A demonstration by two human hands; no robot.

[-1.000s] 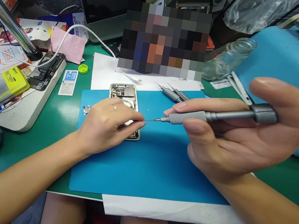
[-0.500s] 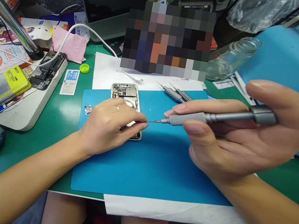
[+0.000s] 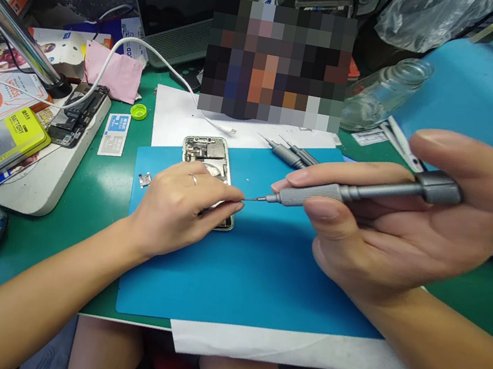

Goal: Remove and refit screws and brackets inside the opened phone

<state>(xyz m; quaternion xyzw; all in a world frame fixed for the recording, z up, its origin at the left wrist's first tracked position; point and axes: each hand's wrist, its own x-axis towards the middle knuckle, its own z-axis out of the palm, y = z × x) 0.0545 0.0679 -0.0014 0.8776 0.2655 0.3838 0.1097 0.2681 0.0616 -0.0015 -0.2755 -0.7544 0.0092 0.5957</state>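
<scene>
My right hand [image 3: 393,217] holds a grey precision screwdriver [image 3: 311,194] almost level, its thin tip pointing left. The thumb and fingers of my left hand [image 3: 188,206] are pinched together at that tip; anything small between them is too tiny to tell. Beneath my left hand lies an opened phone [image 3: 209,149] with its inner parts showing, partly covered by the hand. Phone and hands are over a blue mat [image 3: 233,284]. A small metal part [image 3: 144,180] sits on the mat left of my left hand.
More grey screwdrivers [image 3: 287,155] lie at the mat's back edge. A white cable [image 3: 155,52] arches over the left side. Boxes [image 3: 9,149] and another opened phone [image 3: 78,116] sit at left. A glass jar [image 3: 386,95] lies tilted at the back right. One back area is pixelated.
The rear end of the screwdriver and the fingers of my right hand around it have shifted slightly right. My left hand stays pinched at the tip.
</scene>
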